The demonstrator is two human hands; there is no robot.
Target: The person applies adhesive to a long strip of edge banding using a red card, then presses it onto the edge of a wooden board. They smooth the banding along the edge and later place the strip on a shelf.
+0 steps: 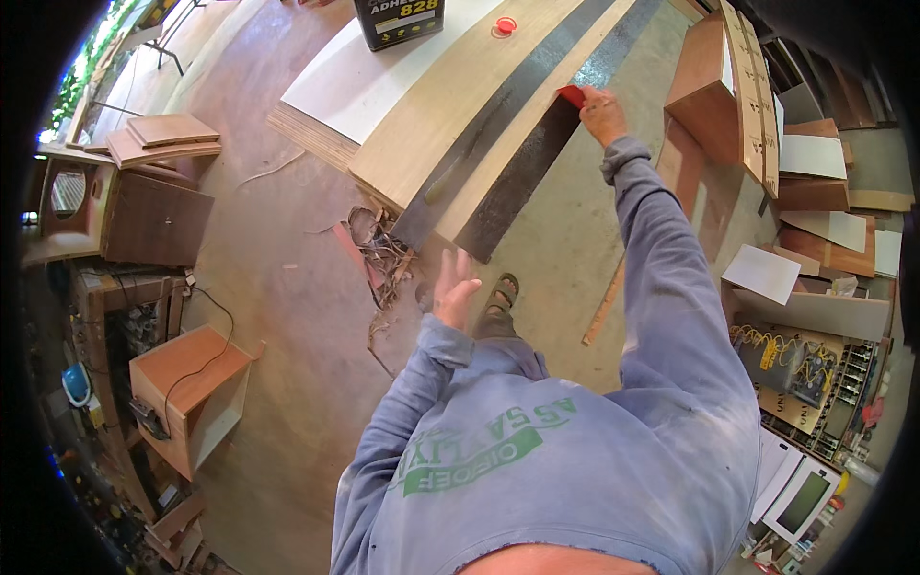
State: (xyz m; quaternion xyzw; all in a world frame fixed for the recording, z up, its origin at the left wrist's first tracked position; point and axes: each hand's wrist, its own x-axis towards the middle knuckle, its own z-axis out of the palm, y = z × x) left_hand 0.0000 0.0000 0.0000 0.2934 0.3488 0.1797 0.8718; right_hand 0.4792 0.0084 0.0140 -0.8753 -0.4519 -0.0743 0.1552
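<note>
My right hand [602, 117] grips a red spreader [571, 95] on a long strip with a dark, partly glossy coating [517, 172] at the right of the board stack. My left hand [452, 287] is raised with fingers apart, just below the near end of that strip. Pale wooden boards [402, 144] lie beside and between dark strips [484, 125]. Toward the back, a black adhesive can [401, 21] stands on a white sheet [335, 86], and a small red lid [504, 26] lies nearby.
Wooden boxes [158, 230] and panels crowd the left. Tangled scraps [379, 249] lie on the floor at the stack's near corner. Right are a cabinet [709, 96], loose panels [762, 273] and equipment with wires [795, 364]. A thin wooden strip [604, 302] lies right of my legs.
</note>
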